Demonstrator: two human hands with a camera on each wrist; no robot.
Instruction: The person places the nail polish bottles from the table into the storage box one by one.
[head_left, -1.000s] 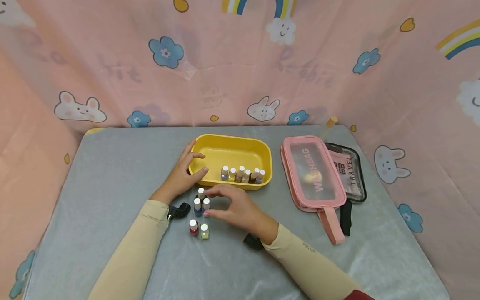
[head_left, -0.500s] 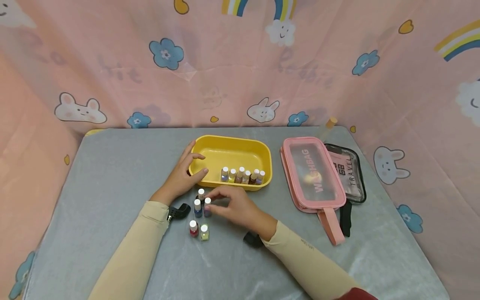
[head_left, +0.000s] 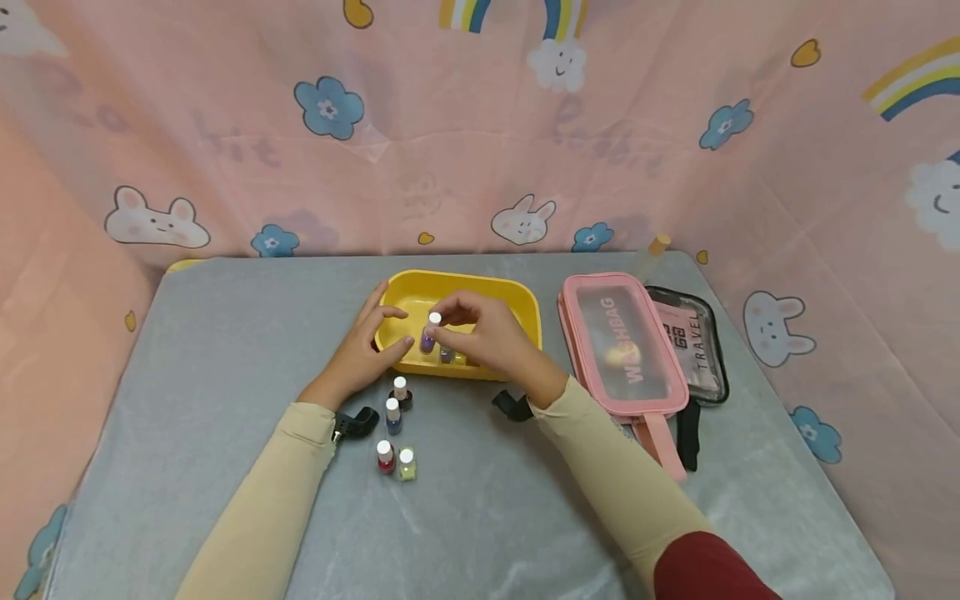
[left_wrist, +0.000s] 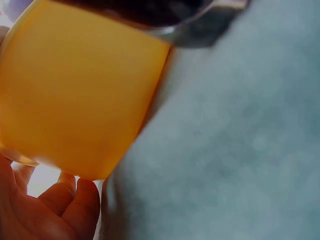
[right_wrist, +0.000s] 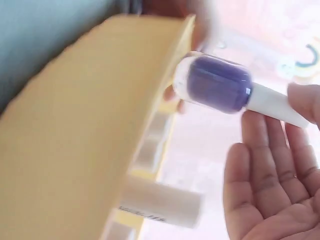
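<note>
A bottle of purple nail polish (head_left: 427, 342) is pinched by its white cap between the thumb and fingers of my right hand (head_left: 491, 333). It hangs over the front part of a yellow tray (head_left: 480, 279). In the right wrist view the purple bottle (right_wrist: 215, 82) tilts near the tray wall, above white caps inside. My left hand (head_left: 356, 358) grips the tray's left end, thumb over the front rim; its fingers (left_wrist: 82, 207) touch the outer wall in the left wrist view. Most bottles in the tray are hidden behind my right hand.
In front of the tray stand nail polish bottles: dark (head_left: 401, 393), blue (head_left: 393, 419), red (head_left: 386, 460) and pale yellow (head_left: 407, 467). At right lie a pink wash bag (head_left: 626, 346) and a black-edged travel pouch (head_left: 701, 346), with an orange-capped bottle (head_left: 657, 247) behind.
My right hand has picked up the purple nail polish from the group in front and carried it up and forward over the tray. The left hand stays at the tray's left end.
</note>
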